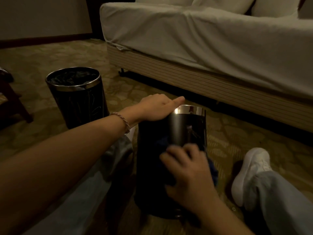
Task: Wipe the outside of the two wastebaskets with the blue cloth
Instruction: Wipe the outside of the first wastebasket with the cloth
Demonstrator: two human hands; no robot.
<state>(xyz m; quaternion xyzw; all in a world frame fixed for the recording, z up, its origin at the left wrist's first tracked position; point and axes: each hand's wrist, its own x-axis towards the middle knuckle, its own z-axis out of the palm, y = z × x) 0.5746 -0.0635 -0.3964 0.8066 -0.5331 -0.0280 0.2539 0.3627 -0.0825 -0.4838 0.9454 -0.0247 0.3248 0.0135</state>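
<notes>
Between the legs, tilted wastebasket (171, 150) points its rim (191, 110) bedward.

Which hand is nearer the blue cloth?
Right. The right hand presses the blue cloth against the side of the near wastebasket. The left hand rests up on that wastebasket's rim, above the cloth.

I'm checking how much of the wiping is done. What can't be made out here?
- Near basket: far side and base hidden by its own body and the right hand, head view.
- Cloth: mostly under that hand, blurred.
- Far basket: back side unseen; dim light hides smudges.
- Left hand: fingertips hidden.
</notes>
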